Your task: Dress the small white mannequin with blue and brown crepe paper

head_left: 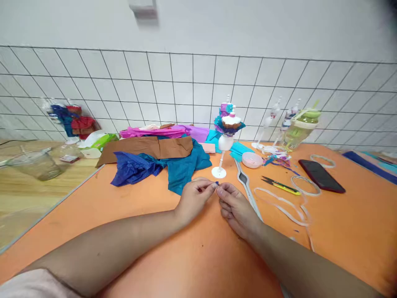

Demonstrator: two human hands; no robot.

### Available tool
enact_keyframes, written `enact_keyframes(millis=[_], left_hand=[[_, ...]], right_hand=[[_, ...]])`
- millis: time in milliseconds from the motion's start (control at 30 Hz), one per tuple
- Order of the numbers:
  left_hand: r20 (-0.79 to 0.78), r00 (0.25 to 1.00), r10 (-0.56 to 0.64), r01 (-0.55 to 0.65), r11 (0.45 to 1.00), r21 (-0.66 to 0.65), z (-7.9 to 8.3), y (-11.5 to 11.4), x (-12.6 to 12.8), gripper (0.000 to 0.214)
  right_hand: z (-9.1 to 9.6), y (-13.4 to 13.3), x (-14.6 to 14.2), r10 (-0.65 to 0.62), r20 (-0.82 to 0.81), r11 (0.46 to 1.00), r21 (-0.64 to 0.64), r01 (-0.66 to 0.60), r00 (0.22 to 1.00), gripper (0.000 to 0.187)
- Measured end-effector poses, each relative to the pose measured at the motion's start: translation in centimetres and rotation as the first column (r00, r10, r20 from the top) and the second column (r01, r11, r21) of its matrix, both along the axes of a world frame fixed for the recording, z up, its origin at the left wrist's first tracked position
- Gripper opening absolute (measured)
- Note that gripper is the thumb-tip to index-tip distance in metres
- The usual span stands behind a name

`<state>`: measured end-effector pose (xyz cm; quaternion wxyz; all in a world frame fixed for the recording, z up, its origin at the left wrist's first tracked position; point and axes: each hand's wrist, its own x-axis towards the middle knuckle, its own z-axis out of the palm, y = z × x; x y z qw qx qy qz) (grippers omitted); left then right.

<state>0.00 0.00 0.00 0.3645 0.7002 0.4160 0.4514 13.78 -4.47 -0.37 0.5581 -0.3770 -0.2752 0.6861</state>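
My left hand (195, 198) and my right hand (235, 207) meet over the orange table (130, 215), fingertips pinched together on a tiny blue scrap of paper (217, 183). Both hands rest low on the table surface. Just beyond them stands a white mannequin stand (223, 149) dressed in blue, purple and brown crepe paper. A heap of blue, teal, brown and pink crepe paper sheets (161, 159) lies to the left of it.
A white plastic strip (248, 188), yellow-handled snips (281, 184), tape rings (305, 185), a black phone (321, 176) and a small pink dish (252, 159) lie right of my hands. A green-lidded bottle (299, 128) stands at the back. A clear jug (35, 163) sits far left.
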Motion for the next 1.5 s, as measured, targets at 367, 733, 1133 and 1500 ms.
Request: enact_keyframes(millis=[367, 733, 1133, 1500], left_hand=[[-0.018, 1.000, -0.023, 0.024, 0.998, 0.051, -0.09, -0.17, -0.03, 0.020], [-0.066, 0.996, -0.062, 0.072, 0.984, 0.162, -0.26, -0.28, -0.29, 0.017], [-0.093, 0.992, -0.081, 0.103, 0.957, 0.272, -0.18, -0.31, -0.27, 0.017], [-0.058, 0.988, -0.146, 0.155, 0.968, 0.198, 0.05, -0.06, -0.70, 0.020]], right_hand=[[0.21, 0.00, 0.05, -0.096, 0.117, 0.993, 0.076, 0.087, 0.989, 0.042], [0.00, 0.09, -0.13, -0.108, 0.170, 0.994, 0.050, 0.101, 0.980, 0.043], [-0.64, 0.08, -0.25, -0.131, 0.177, 0.991, 0.060, 0.122, 0.975, 0.036], [-0.29, 0.11, -0.14, -0.168, 0.221, 0.984, 0.100, 0.149, 0.961, 0.039]])
